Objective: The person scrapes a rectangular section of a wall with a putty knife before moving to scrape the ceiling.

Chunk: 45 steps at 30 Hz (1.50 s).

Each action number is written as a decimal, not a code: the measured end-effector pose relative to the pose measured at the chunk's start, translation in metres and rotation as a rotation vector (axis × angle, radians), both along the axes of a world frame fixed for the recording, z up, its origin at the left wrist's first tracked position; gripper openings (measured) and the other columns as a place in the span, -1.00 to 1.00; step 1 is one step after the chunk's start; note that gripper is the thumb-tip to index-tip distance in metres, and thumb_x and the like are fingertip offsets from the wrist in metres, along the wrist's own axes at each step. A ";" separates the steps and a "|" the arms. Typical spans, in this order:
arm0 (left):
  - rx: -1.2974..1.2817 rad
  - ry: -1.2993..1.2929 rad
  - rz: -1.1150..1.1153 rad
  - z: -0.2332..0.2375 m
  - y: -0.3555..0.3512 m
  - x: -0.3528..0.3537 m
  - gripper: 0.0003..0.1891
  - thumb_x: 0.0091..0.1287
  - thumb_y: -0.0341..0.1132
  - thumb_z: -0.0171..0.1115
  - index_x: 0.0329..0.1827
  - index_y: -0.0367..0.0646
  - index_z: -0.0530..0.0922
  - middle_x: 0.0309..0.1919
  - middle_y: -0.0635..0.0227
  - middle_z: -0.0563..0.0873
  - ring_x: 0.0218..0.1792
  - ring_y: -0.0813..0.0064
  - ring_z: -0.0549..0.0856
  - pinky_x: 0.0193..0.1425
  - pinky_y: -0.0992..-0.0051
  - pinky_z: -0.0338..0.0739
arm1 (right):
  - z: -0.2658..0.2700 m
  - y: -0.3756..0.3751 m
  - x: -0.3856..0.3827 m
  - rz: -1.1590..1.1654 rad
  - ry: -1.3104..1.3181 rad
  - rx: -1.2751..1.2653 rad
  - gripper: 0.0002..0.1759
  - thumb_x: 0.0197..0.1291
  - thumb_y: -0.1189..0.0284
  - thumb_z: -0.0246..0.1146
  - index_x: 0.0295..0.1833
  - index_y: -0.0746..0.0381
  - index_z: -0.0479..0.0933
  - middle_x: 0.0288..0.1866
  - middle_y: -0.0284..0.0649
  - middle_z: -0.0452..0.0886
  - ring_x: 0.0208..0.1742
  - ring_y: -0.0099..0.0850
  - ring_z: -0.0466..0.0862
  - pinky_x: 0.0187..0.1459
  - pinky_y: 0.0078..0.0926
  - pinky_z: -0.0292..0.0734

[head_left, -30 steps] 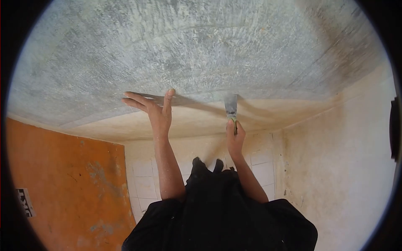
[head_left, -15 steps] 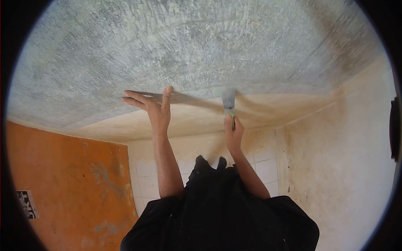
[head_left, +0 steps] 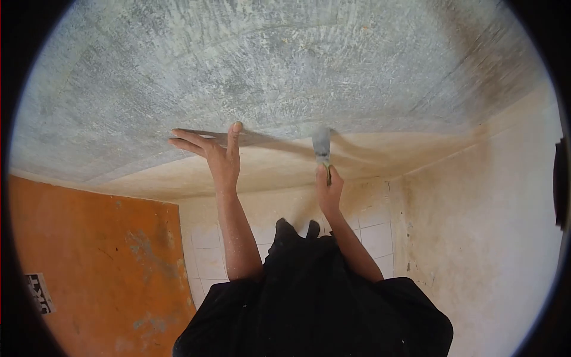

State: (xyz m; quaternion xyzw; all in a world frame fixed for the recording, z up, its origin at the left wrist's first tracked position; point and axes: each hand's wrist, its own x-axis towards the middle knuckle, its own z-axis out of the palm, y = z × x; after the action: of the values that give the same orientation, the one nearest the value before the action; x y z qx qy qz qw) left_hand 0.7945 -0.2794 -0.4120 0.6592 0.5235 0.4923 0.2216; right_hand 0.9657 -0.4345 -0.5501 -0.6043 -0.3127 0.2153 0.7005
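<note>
My left hand [head_left: 220,157] rests with spread fingers against the wall [head_left: 256,77], whose upper part is rough, mottled grey. Its fingertips touch near the border between the grey surface and the smooth cream band [head_left: 267,163] below. To the right, my right hand [head_left: 329,187] grips a scraper [head_left: 322,144] by its green handle. The wide metal blade points away from me, its edge at the lower margin of the grey area. Shadows of hand and tool fall on the wall.
An orange wall [head_left: 89,256] with worn patches and a black-and-white sticker [head_left: 40,293] stands at the left. At the right is a stained cream wall [head_left: 476,226]. Pale floor tiles [head_left: 376,241] show below, around my dark clothing and feet.
My right hand and the scraper have shifted very slightly left. My left hand also sits a little further left, its fingers still spread.
</note>
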 end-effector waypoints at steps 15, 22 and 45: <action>-0.032 -0.008 0.007 0.007 -0.009 0.004 0.38 0.30 0.23 0.37 0.57 -0.29 -0.66 0.49 -0.32 -0.72 0.55 -0.26 -0.64 0.60 -0.19 -0.31 | 0.003 -0.006 -0.005 -0.018 -0.003 -0.019 -0.67 0.49 0.35 0.22 -0.34 0.30 0.43 -0.60 -0.48 0.24 -0.51 -0.73 0.20 -0.51 -0.57 0.13; -0.021 -0.037 0.012 0.008 -0.007 0.007 0.38 0.30 0.25 0.36 0.57 -0.29 -0.65 0.51 -0.32 -0.69 0.56 -0.26 -0.62 0.61 -0.18 -0.30 | -0.016 -0.007 -0.003 -0.014 0.027 -0.082 -0.65 0.48 0.35 0.24 -0.37 0.30 0.42 -0.61 -0.47 0.23 -0.52 -0.73 0.19 -0.52 -0.55 0.09; -0.019 -0.053 0.003 0.001 -0.005 0.006 0.41 0.27 0.21 0.43 0.56 -0.31 -0.65 0.48 -0.37 -0.71 0.54 -0.33 -0.62 0.59 -0.21 -0.30 | -0.019 -0.008 0.007 -0.005 -0.068 -0.108 -0.66 0.49 0.33 0.22 -0.35 0.31 0.45 -0.59 -0.45 0.23 -0.51 -0.70 0.21 -0.51 -0.54 0.13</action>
State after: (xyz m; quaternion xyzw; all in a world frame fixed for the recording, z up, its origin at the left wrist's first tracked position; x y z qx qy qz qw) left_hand 0.8004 -0.2846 -0.4109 0.6428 0.5232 0.5049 0.2411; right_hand 0.9728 -0.4428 -0.5691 -0.6489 -0.3228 0.2096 0.6563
